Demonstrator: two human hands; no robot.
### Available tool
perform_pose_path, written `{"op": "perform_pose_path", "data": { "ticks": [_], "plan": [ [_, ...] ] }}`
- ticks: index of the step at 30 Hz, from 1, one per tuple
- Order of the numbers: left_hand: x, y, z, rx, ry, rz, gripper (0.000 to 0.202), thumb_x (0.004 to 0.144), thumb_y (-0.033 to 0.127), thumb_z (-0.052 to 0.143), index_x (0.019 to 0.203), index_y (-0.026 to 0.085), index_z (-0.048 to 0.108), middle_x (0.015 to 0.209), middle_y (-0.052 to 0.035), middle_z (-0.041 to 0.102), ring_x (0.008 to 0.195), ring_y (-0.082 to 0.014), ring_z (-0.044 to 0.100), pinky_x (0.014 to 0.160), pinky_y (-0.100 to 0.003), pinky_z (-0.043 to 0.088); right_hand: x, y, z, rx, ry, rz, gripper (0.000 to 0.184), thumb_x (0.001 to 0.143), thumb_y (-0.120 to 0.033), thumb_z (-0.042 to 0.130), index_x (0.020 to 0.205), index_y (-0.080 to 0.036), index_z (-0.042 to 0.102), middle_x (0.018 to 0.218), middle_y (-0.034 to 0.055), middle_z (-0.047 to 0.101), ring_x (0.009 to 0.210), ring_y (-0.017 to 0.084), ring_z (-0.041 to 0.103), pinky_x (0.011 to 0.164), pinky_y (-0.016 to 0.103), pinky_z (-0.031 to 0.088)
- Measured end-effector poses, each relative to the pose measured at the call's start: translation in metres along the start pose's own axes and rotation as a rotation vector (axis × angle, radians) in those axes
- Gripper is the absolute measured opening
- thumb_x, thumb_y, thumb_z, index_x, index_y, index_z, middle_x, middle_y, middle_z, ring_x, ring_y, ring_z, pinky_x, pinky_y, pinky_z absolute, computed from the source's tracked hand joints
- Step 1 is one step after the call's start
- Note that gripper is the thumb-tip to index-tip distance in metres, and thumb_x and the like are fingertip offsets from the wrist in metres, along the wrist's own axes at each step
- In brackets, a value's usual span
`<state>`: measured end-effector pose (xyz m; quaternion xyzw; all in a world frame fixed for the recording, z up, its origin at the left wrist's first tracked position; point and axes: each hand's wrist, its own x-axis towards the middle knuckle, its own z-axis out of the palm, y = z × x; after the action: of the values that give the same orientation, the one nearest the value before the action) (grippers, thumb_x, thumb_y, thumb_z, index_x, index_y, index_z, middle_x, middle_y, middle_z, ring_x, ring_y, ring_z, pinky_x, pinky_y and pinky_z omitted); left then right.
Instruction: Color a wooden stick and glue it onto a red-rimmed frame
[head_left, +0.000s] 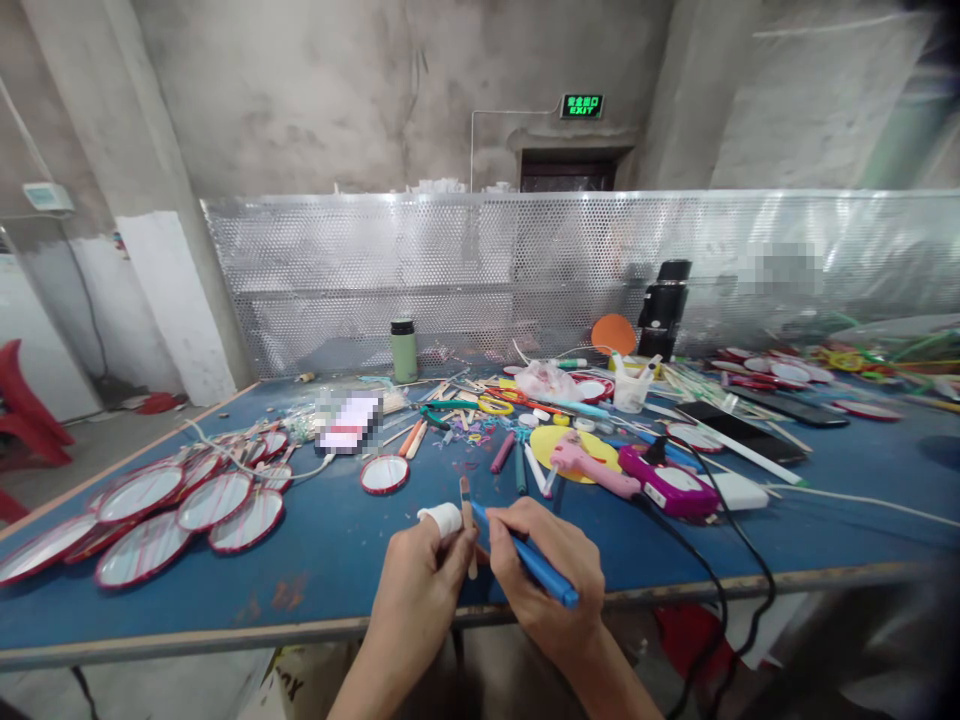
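My left hand is closed around a thin wooden stick that stands upright over the blue table's front edge; its forefinger wears a white bandage. Closed on a blue pen-like tool, my right hand points the tool's tip at the stick, close to the left fingers. Both hands sit side by side, nearly touching.
Several round red-rimmed discs lie at the left. A pink glue gun, a purple device with a black cable, a yellow disc, sticks and straws crowd the middle. A green flask and a black flask stand before a perforated metal screen.
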<state>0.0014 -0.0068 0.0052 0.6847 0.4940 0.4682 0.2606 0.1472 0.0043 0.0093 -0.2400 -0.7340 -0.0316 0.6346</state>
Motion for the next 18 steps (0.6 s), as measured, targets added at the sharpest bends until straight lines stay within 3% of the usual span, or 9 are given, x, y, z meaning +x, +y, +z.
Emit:
{"op": "perform_pose_path", "data": {
  "ticks": [18],
  "plan": [
    [-0.0005,0.0014,-0.0003,-0.007,0.002,-0.006,0.035,0.094,0.039,0.049,0.066,0.019,0.054,0.061,0.0016,0.061,0.059,-0.0130,0.053,0.058,-0.023,0.033,-0.0005,-0.0002,0.0003,0.001,0.012,0.015,0.013,0.088,-0.005,0.062,0.088,-0.017,0.065,0.070,-0.0009,0.063,0.060,0.010,0.059,0.060,0.022,0.048]
  ]
}}
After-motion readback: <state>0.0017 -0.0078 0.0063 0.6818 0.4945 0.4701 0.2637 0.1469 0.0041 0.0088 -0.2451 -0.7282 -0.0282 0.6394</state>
